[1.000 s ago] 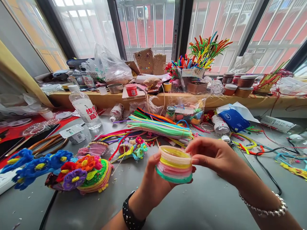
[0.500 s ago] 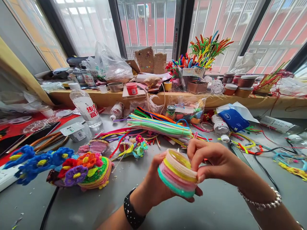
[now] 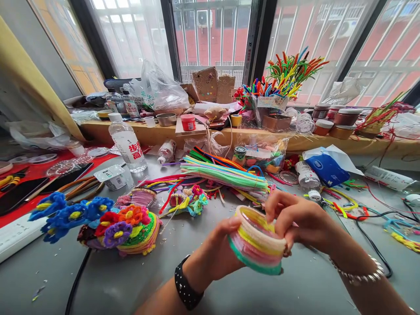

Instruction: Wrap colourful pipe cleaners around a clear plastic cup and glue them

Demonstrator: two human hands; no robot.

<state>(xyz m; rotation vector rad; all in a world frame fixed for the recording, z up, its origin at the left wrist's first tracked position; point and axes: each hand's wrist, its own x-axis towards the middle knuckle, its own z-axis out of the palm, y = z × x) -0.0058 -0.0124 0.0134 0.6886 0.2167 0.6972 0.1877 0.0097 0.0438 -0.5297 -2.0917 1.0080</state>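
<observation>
A small round cup (image 3: pixel 257 247), wound with pipe cleaners in white, yellow, pink and teal bands, is tilted above the grey table. My left hand (image 3: pixel 223 245) is wrapped round its side, thumb near the rim. At the far rim, the bent fingers of my right hand (image 3: pixel 295 218) press on the white band; whether they pinch a strand there is hidden. Left of the cup lies a pot covered in pipe cleaners (image 3: pixel 142 238) with fuzzy flowers (image 3: pixel 118 234) on it. Behind the hands lies a bundle of pale pipe cleaners (image 3: pixel 223 173).
A clear water bottle (image 3: pixel 127 144) stands at the back left near a plastic cup (image 3: pixel 111 177). A blue tissue pack (image 3: pixel 328 168) and another bottle (image 3: pixel 307 180) lie at the right. Jars and pipe-cleaner plants (image 3: pixel 292 76) line the wooden ledge (image 3: pixel 157 134).
The view has swung slightly left. Both hands and the cup have shifted a little right in the picture, and the cup's opening shows more. Both hands stay at the cup.
</observation>
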